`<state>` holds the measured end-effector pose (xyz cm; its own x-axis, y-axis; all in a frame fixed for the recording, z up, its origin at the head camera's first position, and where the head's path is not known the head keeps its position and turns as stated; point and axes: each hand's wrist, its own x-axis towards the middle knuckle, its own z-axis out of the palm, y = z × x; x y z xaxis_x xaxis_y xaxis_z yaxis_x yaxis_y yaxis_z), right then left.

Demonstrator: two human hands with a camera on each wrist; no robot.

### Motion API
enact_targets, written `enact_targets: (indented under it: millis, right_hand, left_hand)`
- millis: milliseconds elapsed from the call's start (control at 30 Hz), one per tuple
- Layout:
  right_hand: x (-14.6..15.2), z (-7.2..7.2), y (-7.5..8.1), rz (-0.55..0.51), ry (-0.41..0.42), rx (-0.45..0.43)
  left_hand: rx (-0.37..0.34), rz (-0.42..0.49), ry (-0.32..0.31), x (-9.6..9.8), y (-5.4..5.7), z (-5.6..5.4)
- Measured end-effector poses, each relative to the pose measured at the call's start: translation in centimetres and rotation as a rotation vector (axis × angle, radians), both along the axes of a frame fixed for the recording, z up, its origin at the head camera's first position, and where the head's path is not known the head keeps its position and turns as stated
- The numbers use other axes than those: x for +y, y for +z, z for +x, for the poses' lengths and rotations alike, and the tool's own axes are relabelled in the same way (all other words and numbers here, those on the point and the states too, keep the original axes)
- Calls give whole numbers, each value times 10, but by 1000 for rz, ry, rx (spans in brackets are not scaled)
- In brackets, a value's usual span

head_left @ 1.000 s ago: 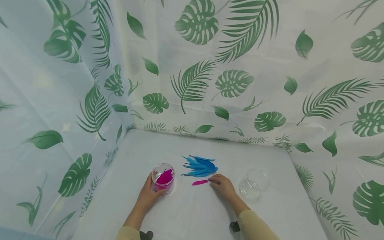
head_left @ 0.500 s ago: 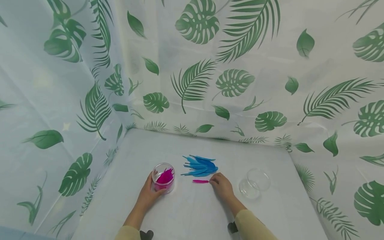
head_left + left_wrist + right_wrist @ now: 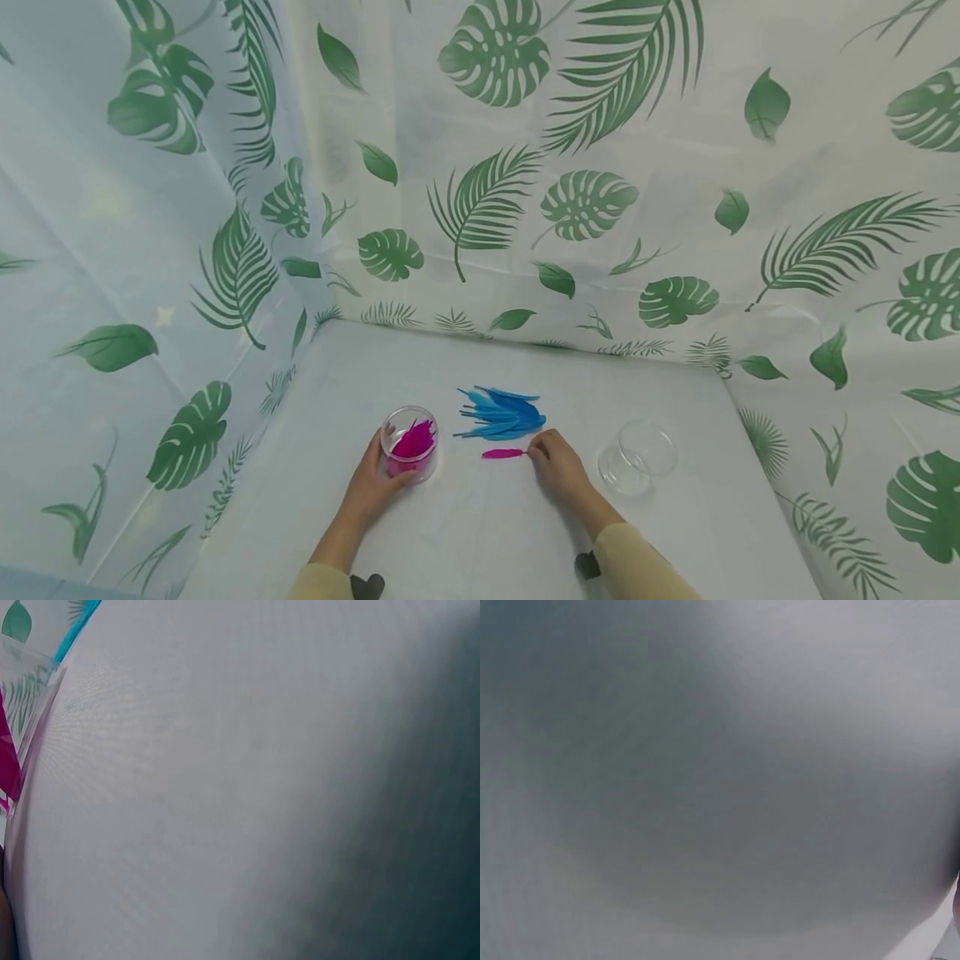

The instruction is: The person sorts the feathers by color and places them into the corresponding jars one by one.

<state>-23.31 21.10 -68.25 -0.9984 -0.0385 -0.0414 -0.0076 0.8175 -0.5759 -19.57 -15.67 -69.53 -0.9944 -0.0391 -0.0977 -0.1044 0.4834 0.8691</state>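
In the head view my left hand (image 3: 372, 487) holds a clear cup (image 3: 408, 407) from its left side, thumb across the front. Bright pink feathers (image 3: 412, 439) stand bunched inside it. Between thumb and fingers, my right hand (image 3: 558, 467) pinches the stem end of a single pink feather (image 3: 502, 454), whose tip points left toward the cup. Just behind that feather lies a pile of blue feathers (image 3: 501, 414), stems to the left. The left wrist view catches only the cup's wall (image 3: 36, 727) and some pink at its edge; the right wrist view is mostly blurred grey.
Right of my right hand stands a second clear cup (image 3: 637, 458) with nothing visible in it. A white cloth (image 3: 465, 533) covers the table. Leaf-printed sheets (image 3: 480, 200) rise behind and along the sides. Dark straps (image 3: 588, 566) sit near both wrists.
The pink feather in my right hand has turned slightly and looks narrower and more level. My right hand has shifted a touch to the right; my left hand and the cup stay put.
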Motion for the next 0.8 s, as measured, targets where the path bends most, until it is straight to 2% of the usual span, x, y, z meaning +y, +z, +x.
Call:
enact_targets:
  millis: [200,467,633,800]
  right_hand:
    - [-1,0,-5,17,71,56]
    - [-7,2,-11,56,5,76]
    - [-5,1,-10,57,9,44]
    - [2,-4,-3,1,15,0]
  left_hand:
    - [-14,12,6,-1,-1,-1]
    - [-21,23,-3,-1,1,0]
    - [-14,17,-7,0,3,1]
    - [-23,18,-8,0,5,2]
